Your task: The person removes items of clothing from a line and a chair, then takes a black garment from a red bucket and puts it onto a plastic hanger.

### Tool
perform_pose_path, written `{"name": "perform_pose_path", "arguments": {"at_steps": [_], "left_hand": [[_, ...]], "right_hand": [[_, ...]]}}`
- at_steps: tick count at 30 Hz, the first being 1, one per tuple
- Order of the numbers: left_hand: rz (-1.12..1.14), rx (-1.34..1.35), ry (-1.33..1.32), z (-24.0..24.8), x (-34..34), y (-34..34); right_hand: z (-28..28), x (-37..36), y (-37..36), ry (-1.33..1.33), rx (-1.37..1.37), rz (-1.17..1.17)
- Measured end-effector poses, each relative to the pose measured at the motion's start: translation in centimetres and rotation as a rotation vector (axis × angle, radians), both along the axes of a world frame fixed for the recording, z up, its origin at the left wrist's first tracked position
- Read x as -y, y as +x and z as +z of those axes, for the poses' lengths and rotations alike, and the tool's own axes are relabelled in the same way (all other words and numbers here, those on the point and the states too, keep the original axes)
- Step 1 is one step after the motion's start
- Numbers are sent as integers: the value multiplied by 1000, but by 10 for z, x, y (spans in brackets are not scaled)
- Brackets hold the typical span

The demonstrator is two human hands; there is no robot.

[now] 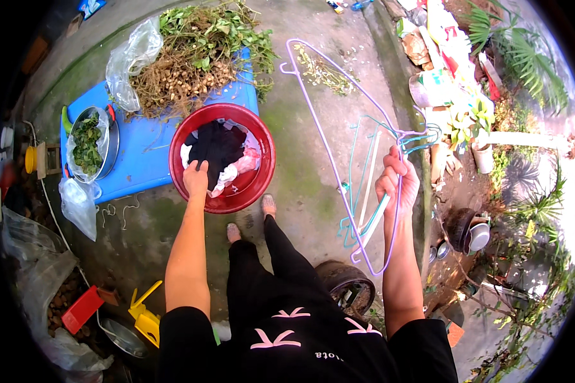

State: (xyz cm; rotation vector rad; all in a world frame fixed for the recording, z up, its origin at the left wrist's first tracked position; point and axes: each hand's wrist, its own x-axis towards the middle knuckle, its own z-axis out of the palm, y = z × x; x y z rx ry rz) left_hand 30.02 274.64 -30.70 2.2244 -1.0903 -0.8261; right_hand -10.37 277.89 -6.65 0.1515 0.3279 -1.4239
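A red basin point(266, 174) holds a heap of laundry, with a black garment point(218, 145) on top and a pink-and-white cloth point(244, 165) beside it. My left hand point(197, 179) reaches over the basin's near left rim, its fingers closed on the edge of the black garment. Raised on the right, my right hand point(397, 177) grips several clothes hangers. Among them, a large purple hanger point(317, 121) extends up and to the left. Teal hangers point(353, 220) hang behind it, together with a whitish bar.
Left of the basin, a blue table point(134, 150) bears a pile of peanut plants point(185, 67) and a metal pot point(111, 143) of green leaves. A yellow plastic object point(145, 319) and a red one point(82, 311) lie lower left. A dark round pot point(351, 284) stands near my legs.
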Motion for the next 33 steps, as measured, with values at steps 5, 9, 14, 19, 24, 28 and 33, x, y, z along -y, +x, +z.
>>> {"name": "perform_pose_path", "arguments": {"at_steps": [5, 9, 14, 19, 24, 28, 33], "left_hand": [[-67, -193, -250, 19, -4, 11], [-162, -270, -366, 68, 1, 9], [-260, -596, -433, 201, 8, -12], [-213, -801, -581, 281, 8, -35], [-261, -804, -658, 347, 2, -59], [-317, -794, -700, 355, -7, -51], [-185, -514, -530, 331, -29, 17]], "right_hand": [[7, 9, 17, -1, -162, 55], [9, 16, 27, 54, -383, 117], [19, 23, 70, 94, -951, 210], [37, 28, 125, -70, -1117, 327], [62, 38, 182, -281, -1123, 352], [74, 45, 211, -357, -1217, 373], [99, 64, 215, -501, -1124, 443]]}}
